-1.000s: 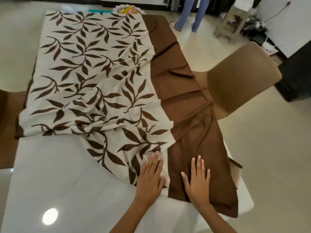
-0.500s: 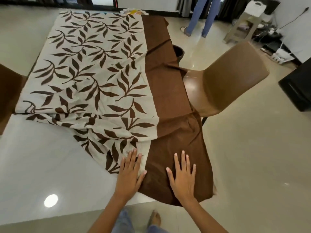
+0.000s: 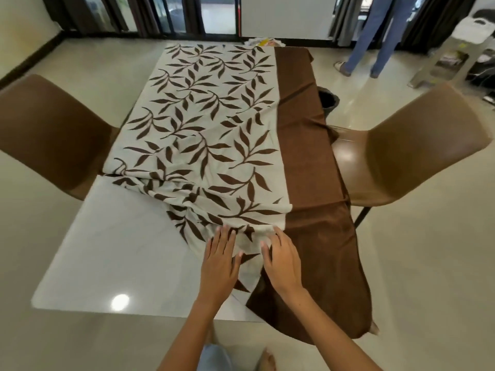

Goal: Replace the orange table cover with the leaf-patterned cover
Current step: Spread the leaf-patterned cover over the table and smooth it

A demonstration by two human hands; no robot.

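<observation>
Leaf-patterned cover (image 3: 209, 135) spread over far part of white table (image 3: 112, 258), brown border hanging off right edge, near end bunched. Left hand (image 3: 219, 261) flat on cover, fingers straight. Right hand (image 3: 281, 261) beside it, fingers slightly bent, pressing the bunched cloth. Brown chairs left (image 3: 51, 135) & right (image 3: 412, 145), tight to table. Someone's legs (image 3: 375, 41) at back.

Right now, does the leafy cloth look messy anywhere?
Yes. The leaf-patterned cover is bunched in folds near both hands, left hand and right hand, and the table shows bare white at its near left corner.
</observation>
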